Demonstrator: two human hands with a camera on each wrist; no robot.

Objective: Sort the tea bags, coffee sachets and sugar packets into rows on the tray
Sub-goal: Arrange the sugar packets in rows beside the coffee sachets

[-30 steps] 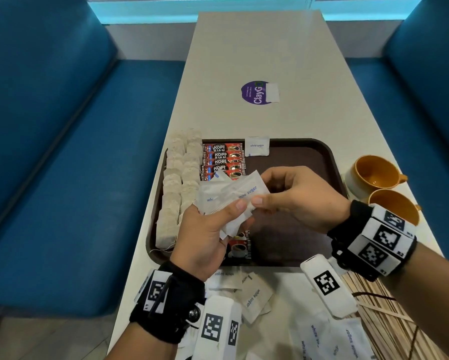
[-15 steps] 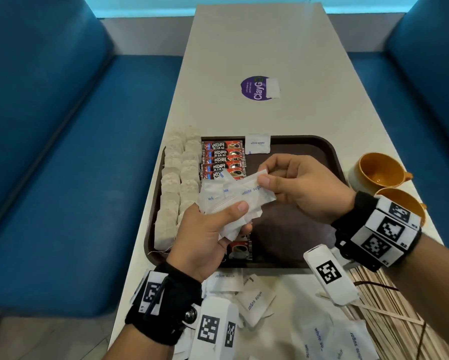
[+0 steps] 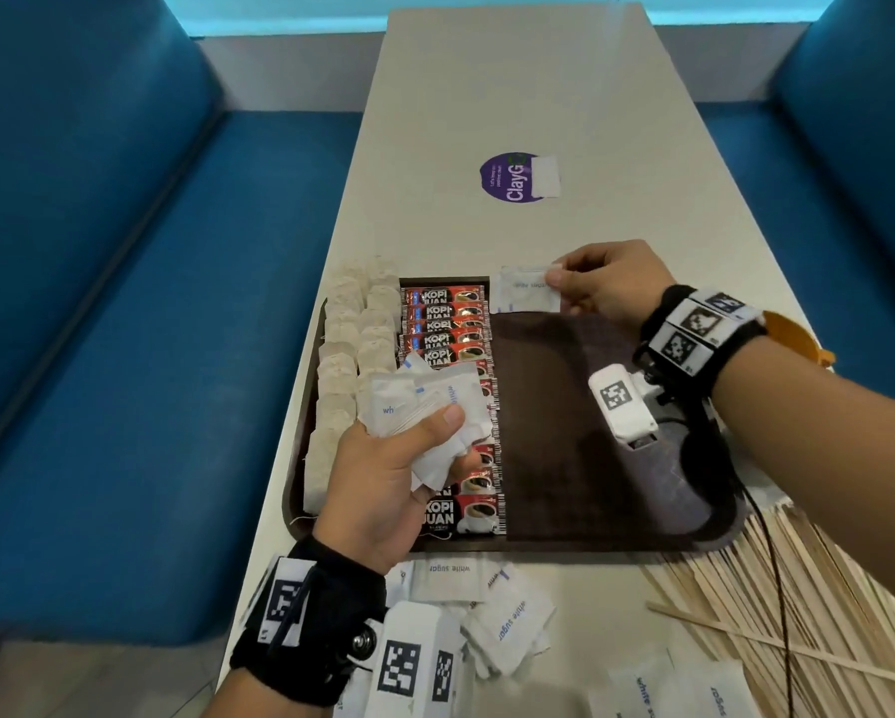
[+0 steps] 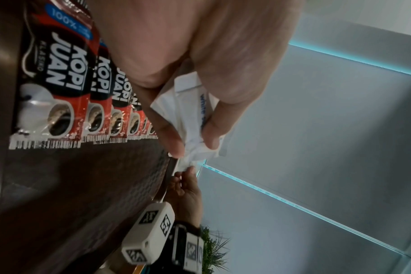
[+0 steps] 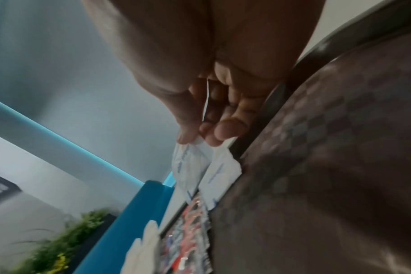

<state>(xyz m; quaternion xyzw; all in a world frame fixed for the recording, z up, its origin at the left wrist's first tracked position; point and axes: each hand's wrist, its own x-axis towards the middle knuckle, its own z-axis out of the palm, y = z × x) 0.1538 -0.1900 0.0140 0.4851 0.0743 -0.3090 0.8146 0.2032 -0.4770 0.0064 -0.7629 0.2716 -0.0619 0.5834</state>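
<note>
A brown tray [image 3: 580, 458] holds pale tea bags [image 3: 339, 375] in rows down its left side and red coffee sachets [image 3: 448, 323] in a row beside them. My left hand [image 3: 383, 474] grips a bunch of white sugar packets [image 3: 424, 401] above the coffee row; the bunch [image 4: 195, 115] also shows between its thumb and fingers. My right hand [image 3: 606, 282] pinches a single sugar packet [image 3: 525, 295] at the tray's far edge, right of the coffee row. In the right wrist view that packet [image 5: 188, 166] hangs just above another one [image 5: 219, 178] lying on the tray.
Loose sugar packets [image 3: 507, 614] lie on the table [image 3: 512, 95] in front of the tray. Wooden stir sticks [image 3: 797, 603] are piled at the right front. An orange cup [image 3: 797, 339] peeks out behind my right wrist. Blue benches [image 3: 124, 303] flank the table.
My right hand took one packet from the bunch in my left hand and carried it away to the tray's far edge. The left hand stayed over the coffee row.
</note>
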